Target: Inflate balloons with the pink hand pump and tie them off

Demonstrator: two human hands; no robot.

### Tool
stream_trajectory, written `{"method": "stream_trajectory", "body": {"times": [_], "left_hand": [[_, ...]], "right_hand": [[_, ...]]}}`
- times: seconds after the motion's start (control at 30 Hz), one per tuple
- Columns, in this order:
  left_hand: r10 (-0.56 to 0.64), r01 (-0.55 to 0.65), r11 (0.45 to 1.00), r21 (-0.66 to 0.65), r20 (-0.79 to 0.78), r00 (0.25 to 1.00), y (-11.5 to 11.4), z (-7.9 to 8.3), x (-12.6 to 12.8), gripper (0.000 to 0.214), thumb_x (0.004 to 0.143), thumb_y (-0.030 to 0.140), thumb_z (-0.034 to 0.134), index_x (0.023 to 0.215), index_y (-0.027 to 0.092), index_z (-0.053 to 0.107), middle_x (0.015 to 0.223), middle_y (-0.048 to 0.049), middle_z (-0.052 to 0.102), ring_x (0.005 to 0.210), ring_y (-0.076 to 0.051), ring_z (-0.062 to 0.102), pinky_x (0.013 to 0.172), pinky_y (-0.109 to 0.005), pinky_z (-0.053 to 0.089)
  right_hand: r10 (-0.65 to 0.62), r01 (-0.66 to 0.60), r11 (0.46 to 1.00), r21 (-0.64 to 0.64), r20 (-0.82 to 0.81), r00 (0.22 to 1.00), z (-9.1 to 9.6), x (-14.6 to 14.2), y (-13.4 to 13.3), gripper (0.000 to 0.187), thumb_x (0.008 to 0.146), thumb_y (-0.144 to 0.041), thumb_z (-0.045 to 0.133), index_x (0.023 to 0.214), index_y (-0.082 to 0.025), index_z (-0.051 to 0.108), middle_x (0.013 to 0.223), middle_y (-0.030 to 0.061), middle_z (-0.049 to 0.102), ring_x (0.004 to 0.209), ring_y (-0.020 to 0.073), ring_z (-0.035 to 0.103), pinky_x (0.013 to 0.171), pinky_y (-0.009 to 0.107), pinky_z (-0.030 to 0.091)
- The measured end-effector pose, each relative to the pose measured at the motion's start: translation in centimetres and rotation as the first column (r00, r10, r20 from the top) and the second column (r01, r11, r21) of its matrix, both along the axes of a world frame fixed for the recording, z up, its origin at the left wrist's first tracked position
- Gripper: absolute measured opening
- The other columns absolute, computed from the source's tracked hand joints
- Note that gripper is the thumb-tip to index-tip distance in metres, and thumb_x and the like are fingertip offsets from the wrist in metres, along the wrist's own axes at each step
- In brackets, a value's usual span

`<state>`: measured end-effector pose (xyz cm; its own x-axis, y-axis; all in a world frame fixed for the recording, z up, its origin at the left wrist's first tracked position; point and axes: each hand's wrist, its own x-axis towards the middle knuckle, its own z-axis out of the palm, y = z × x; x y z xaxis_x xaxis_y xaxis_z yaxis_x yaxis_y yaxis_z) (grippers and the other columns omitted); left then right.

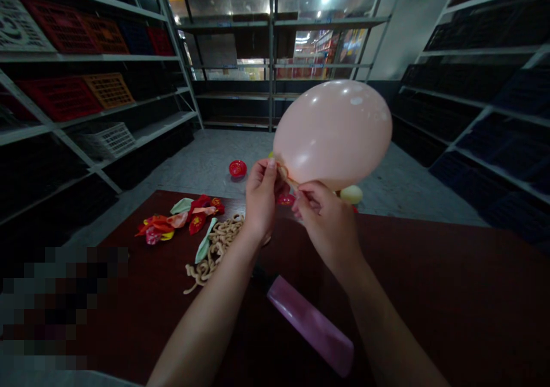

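Note:
A large inflated pale pink balloon (333, 132) is above the dark table, tilted to the right. Its neck is pinched between the thumb and fingers of my left hand (263, 189). My right hand (320, 209), also closed, grips the stretched end of the neck just below the balloon. Whether a cord is wound there I cannot make out. Under my forearms lies a pink pump tube (311, 324) with a dark end. Tan cord (221, 241) sits in a tangled heap beside my left forearm, a limp mint-green balloon (206, 241) across it.
Limp red, orange and yellow balloons (176, 218) lie at the left of the brown table (438, 284). On the floor beyond are a red balloon (238, 168) and a pale yellow one (352, 194). Shelves with crates (64, 26) line both sides; a metal rack (271, 49) stands behind.

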<state>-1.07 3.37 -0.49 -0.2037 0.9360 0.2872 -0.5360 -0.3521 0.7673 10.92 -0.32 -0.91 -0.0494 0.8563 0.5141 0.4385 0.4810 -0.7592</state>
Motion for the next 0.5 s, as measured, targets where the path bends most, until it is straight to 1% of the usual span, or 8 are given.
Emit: {"method": "stream_trajectory", "body": {"times": [0.1, 0.2, 0.27, 0.37, 0.43, 0.5], "left_hand": [[-0.045, 0.047, 0.998, 0.036, -0.059, 0.997, 0.0, -0.14, 0.4, 0.031, 0.087, 0.039, 0.079, 0.087, 0.022, 0.054, 0.069, 0.0045, 0.052, 0.053, -0.007, 0.05, 0.05, -0.019, 0.043], [-0.049, 0.059, 0.995, 0.081, -0.127, 0.991, 0.08, -0.26, 0.67, 0.037, 0.08, 0.029, 0.086, 0.087, 0.021, 0.051, 0.074, 0.0045, 0.052, 0.055, -0.006, 0.05, 0.05, -0.018, 0.042], [-0.033, 0.049, 0.994, 0.101, -0.153, 0.988, 0.19, -0.36, 0.63, 0.04, 0.077, 0.026, 0.088, 0.088, 0.021, 0.05, 0.075, 0.0045, 0.053, 0.056, -0.006, 0.05, 0.049, -0.017, 0.041], [-0.019, 0.037, 0.993, 0.11, -0.164, 0.986, 0.3, -0.49, 0.32, 0.038, 0.08, 0.031, 0.085, 0.091, 0.022, 0.05, 0.069, 0.0058, 0.05, 0.051, -0.006, 0.047, 0.046, -0.018, 0.038], [-0.011, 0.025, 0.995, 0.094, -0.143, 0.99, 0.25, -0.48, 0.12, 0.037, 0.082, 0.033, 0.082, 0.093, 0.023, 0.049, 0.065, 0.0072, 0.049, 0.047, -0.006, 0.043, 0.043, -0.018, 0.036], [0.025, -0.02, 0.999, 0.049, -0.09, 0.996, 0.13, -0.38, 0.02, 0.036, 0.081, 0.031, 0.08, 0.096, 0.024, 0.047, 0.063, 0.0084, 0.048, 0.045, -0.006, 0.041, 0.042, -0.017, 0.033]], "right_hand": [[-0.112, 0.112, 0.993, -0.036, -0.003, 0.994, 0.11, 0.34, 0.37, 0.01, 0.092, -0.034, 0.058, 0.09, -0.028, 0.065, 0.07, -0.0034, 0.071, 0.065, 0.0178, 0.071, 0.063, 0.031, 0.056], [-0.139, 0.14, 0.989, -0.05, 0.025, 0.99, 0.39, 0.52, 0.44, 0.011, 0.09, -0.036, 0.059, 0.087, -0.027, 0.065, 0.068, -0.0035, 0.07, 0.063, 0.0176, 0.07, 0.063, 0.032, 0.055], [-0.141, 0.142, 0.989, -0.04, 0.035, 0.989, 0.52, 0.6, 0.43, 0.013, 0.09, -0.038, 0.06, 0.085, -0.027, 0.066, 0.068, -0.0034, 0.069, 0.063, 0.017, 0.069, 0.063, 0.031, 0.054], [-0.123, 0.123, 0.992, -0.017, 0.045, 0.991, 0.53, 0.7, 0.39, 0.016, 0.091, -0.038, 0.058, 0.082, -0.027, 0.066, 0.069, -0.0026, 0.07, 0.064, 0.0166, 0.068, 0.064, 0.031, 0.052], [-0.106, 0.107, 0.994, -0.016, 0.058, 0.993, 0.44, 0.69, 0.36, 0.017, 0.091, -0.037, 0.057, 0.081, -0.027, 0.066, 0.068, -0.0024, 0.069, 0.063, 0.0165, 0.067, 0.063, 0.03, 0.051], [-0.079, 0.081, 0.996, -0.037, 0.073, 0.994, 0.31, 0.56, 0.32, 0.02, 0.092, -0.038, 0.056, 0.08, -0.027, 0.066, 0.065, -0.0024, 0.067, 0.06, 0.0162, 0.065, 0.062, 0.029, 0.048]]}}
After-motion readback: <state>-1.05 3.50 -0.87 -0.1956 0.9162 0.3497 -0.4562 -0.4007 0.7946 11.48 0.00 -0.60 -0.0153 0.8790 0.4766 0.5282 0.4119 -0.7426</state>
